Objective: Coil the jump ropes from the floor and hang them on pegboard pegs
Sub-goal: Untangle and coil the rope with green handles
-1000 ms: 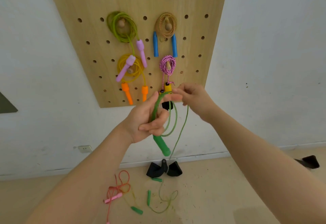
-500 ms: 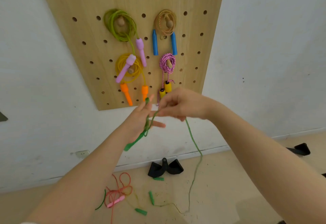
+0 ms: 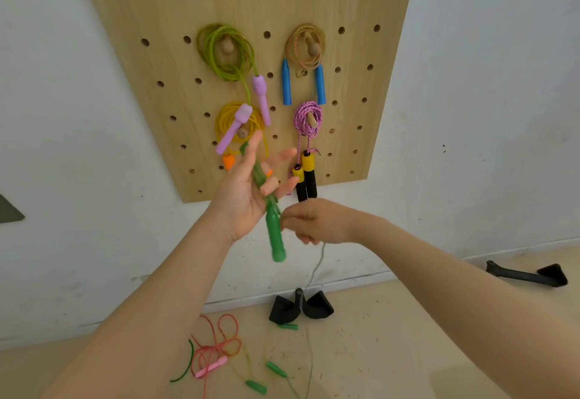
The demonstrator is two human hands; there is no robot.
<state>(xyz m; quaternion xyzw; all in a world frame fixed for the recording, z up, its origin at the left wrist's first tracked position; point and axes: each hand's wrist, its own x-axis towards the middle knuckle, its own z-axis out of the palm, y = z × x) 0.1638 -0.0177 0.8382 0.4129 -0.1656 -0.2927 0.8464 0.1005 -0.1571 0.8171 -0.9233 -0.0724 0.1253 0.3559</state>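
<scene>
A: What has changed?

B: At frame centre, the right hand, pinching the green rope, has dropped below the left hand, whose fingers are spread.

A: Meaning?

B: Another loop, probably; the pegboard waits above.

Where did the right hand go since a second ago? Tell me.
Yes: right hand dropped from beside the yellow-black handles to below them.

Both hands motion-blurred, centre frame; right hand hides where green cord goes. Pegboard top cut off. Orange handles partly hidden behind left hand.
</scene>
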